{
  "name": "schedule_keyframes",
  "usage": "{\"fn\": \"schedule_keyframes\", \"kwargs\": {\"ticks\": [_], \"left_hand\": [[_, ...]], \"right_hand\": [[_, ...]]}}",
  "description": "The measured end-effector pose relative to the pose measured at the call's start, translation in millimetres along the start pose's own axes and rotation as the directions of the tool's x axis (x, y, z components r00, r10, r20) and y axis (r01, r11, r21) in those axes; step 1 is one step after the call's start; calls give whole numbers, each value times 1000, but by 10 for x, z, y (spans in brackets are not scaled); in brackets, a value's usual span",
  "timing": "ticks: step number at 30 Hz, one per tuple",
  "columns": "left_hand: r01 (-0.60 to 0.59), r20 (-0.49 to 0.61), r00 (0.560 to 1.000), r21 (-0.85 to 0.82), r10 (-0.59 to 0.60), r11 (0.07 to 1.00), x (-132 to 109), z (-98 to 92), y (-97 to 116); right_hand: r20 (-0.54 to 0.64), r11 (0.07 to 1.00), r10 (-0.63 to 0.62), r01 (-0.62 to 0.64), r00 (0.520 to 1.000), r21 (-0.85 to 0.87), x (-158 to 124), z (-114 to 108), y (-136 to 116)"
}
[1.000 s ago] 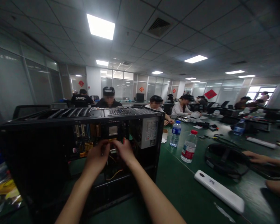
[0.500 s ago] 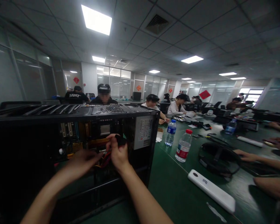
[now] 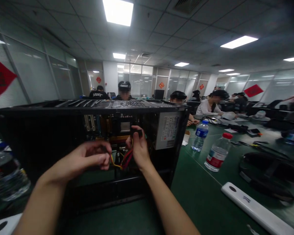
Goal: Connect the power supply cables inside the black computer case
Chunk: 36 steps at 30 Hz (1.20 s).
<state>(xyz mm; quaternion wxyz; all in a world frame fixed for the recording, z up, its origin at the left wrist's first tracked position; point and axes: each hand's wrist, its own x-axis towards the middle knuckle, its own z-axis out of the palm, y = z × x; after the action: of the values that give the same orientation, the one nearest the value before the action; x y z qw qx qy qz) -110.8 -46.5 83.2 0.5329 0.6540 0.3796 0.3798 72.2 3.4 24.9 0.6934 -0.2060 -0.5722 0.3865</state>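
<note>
An open black computer case lies in front of me with its inside facing me. My right hand is closed around a bundle of red, yellow and black power cables, and a black piece shows at its thumb. To its left, my left hand pinches the end of a thin yellow and red cable that runs to the bundle; its plug is hidden by the fingers. Behind the hands is the motherboard with a square metal chip. The silver power supply sits at the case's right end.
A blue-capped bottle and a red-capped bottle stand right of the case. Nearer lies a long white device, with a black headset behind it. Another bottle is at far left. Several people sit beyond.
My left hand has moved left, away from my right hand, drawing the thin cable out between them. The view has turned left, so the case appears further right.
</note>
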Motion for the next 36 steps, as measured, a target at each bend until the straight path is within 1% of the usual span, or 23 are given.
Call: {"fn": "schedule_keyframes", "kwargs": {"ticks": [1, 3, 6, 8, 10, 13, 16, 18, 20, 22, 25, 29, 32, 36], "left_hand": [[-66, -29, 998, -129, 62, 990, 54, 46, -39], [-125, -102, 990, -263, 102, 957, 158, 155, -113], [-100, -118, 991, -289, 68, 952, 251, 297, -171], [-76, -131, 991, -289, 39, 954, 255, 342, -160], [-70, -160, 987, -291, 24, 954, 228, 350, -114], [-88, -224, 974, -306, 18, 948, 175, 326, -16], [-90, -289, 957, -321, -8, 943, 149, 305, 54], [-92, -339, 941, -296, -14, 951, 146, 304, 70], [-104, -385, 923, -238, 4, 966, 149, 312, 68], [-119, -412, 910, -166, 41, 979, 152, 326, 60], [-155, -413, 905, -99, 101, 983, 156, 354, 54], [-195, -411, 899, -63, 153, 979, 162, 421, 75], [-216, -458, 870, -25, 181, 976, 152, 495, 118], [-224, -499, 842, 23, 205, 974, 122, 582, 182]], "right_hand": [[2, 1000, -1, 1, 1000, 29, -4, -5, -4], [3, 999, 4, -4, 1000, 32, -8, -11, -34], [-20, 995, -33, 31, 999, -90, -2, -11, -142], [-8, 987, -69, 67, 998, -147, 8, -13, -236], [7, 987, -71, 71, 997, -143, 19, -24, -324], [22, 989, -43, 45, 999, -139, 40, -59, -425], [82, 989, -4, 16, 997, -145, 57, -97, -500], [150, 990, 26, -5, 988, -142, 62, -117, -545], [197, 987, 51, -19, 979, -161, 60, -130, -587], [216, 983, 71, -31, 974, -184, 54, -139, -625], [225, 982, 79, -37, 971, -183, 46, -145, -675], [188, 983, 56, -22, 981, -181, 45, -141, -698], [143, 976, 42, -9, 989, -219, 53, -135, -678], [125, 972, 44, -14, 991, -235, 68, -128, -637]]}}
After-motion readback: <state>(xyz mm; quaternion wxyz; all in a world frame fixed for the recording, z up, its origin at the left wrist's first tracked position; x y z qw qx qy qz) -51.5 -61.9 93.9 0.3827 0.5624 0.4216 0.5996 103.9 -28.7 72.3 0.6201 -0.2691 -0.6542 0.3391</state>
